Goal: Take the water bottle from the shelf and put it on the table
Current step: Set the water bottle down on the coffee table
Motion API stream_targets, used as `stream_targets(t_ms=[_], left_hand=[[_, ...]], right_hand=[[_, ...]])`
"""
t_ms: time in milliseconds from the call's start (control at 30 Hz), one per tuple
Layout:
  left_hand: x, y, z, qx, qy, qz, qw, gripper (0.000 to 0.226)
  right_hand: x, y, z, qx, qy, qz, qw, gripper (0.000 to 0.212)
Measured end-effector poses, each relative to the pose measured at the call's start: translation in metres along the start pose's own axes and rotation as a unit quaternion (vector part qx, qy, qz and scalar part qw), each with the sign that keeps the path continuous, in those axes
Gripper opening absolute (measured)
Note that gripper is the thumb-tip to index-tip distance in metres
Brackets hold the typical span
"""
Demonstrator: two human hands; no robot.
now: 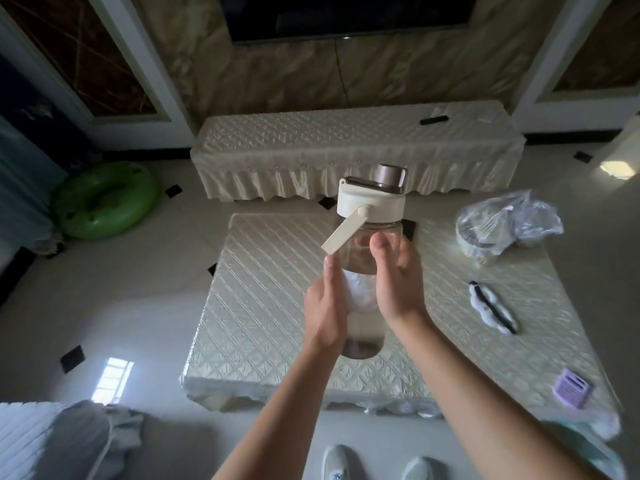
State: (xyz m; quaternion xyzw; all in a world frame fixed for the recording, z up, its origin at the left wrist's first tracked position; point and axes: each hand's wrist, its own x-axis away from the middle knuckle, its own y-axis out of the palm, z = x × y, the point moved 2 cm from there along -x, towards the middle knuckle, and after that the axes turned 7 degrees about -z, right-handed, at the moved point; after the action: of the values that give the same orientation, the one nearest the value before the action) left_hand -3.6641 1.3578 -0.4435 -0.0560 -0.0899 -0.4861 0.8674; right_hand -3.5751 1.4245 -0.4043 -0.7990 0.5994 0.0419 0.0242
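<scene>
A clear water bottle (363, 244) with a cream lid, a brown cap and a loose cream strap is held upright above the table (263, 306), which wears a quilted cream cover. My left hand (325, 306) presses its left side and my right hand (394, 282) wraps its right side, so both hands grip the body. The bottle's brown base shows below my wrists, and I cannot tell whether it touches the cover.
On the table's right lie a crumpled plastic bag over bowls (505, 223), a black-and-white headband (491, 306) and a purple comb-like item (571, 388). A long covered cabinet (346, 150) stands behind. A green swim ring (104, 199) rests on the floor at left. My shoes (381, 465) are below.
</scene>
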Motion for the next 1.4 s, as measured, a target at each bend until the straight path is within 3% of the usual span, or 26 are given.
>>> stream_targets(t_ms=[200,367,567,667,900,1067,1233,1400], left_hand=[[-0.033,-0.017,-0.067,0.003,0.002,-0.01,1.0,0.068],[-0.049,-0.026,-0.147,-0.039,-0.04,-0.017,0.998,0.089],[-0.056,-0.022,-0.238,-0.048,-0.074,-0.016,0.996,0.083],[-0.063,-0.016,-0.276,-0.048,-0.083,-0.013,0.995,0.068],[-0.09,-0.002,-0.352,-0.05,-0.035,-0.014,0.998,0.064],[-0.112,0.007,-0.394,-0.034,0.026,0.003,0.999,0.063],[-0.143,0.019,-0.404,-0.007,0.114,0.006,0.993,0.046],[-0.186,0.04,-0.415,0.027,0.175,0.013,0.984,0.052]], right_hand=[[-0.006,0.022,0.076,0.005,0.026,0.011,1.0,0.055],[0.008,0.026,0.158,0.0,0.07,0.031,0.997,0.054],[0.024,0.018,0.254,0.024,0.103,0.018,0.994,0.061],[0.026,0.012,0.295,0.031,0.091,0.013,0.995,0.062],[0.023,0.003,0.372,0.023,0.041,0.025,0.999,0.059],[0.016,-0.001,0.408,0.029,-0.005,0.021,0.999,0.044],[-0.008,-0.004,0.426,0.015,-0.087,0.011,0.996,0.047],[-0.043,-0.015,0.44,0.011,-0.168,0.001,0.986,0.044]])
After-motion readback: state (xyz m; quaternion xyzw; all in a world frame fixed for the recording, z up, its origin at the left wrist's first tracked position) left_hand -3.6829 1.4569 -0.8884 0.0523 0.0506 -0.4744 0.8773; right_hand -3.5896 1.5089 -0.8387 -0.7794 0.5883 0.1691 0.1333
